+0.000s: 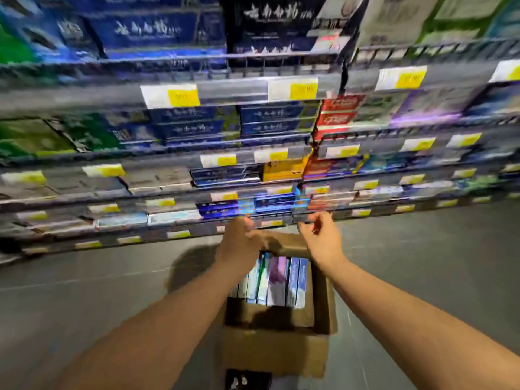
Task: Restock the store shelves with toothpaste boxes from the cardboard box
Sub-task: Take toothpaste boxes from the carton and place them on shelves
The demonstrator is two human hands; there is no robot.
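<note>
My left hand [240, 239]: stretched out over the far end of the cardboard box [277, 353]. Blur smears its fingers, so I cannot tell whether they are curled or whether they touch the far flap.
My right hand [320, 235]: just beside the left, above the box's far right corner, fingers loosely curled and nothing in them that I can see.
Toothpaste boxes [277, 280]: standing on end in a tight row in the far half of the cardboard box. The near half looks dark and bare.
Cardboard box: open on the floor [84, 291] right in front of me, its far end near the lowest shelves [168, 190].
Shelves: several tiers, stocked with boxes in blue, green and red, with yellow price tags [184, 97] along the rails (none readable through the blur).
Step in hand: I judge this as the reach between shelf and supply. Neither hand shows a toothpaste box, and both hover between the low tiers and the row in the carton.
Next move: it calls for dropping a hand into the row, pinching one box by its upper end and lifting it straight up, since the neighbours are packed close and could drag along. After that I need to find the facing of matching colour on the shelves.
Progress: a good part of the row remains to be shelved.
</note>
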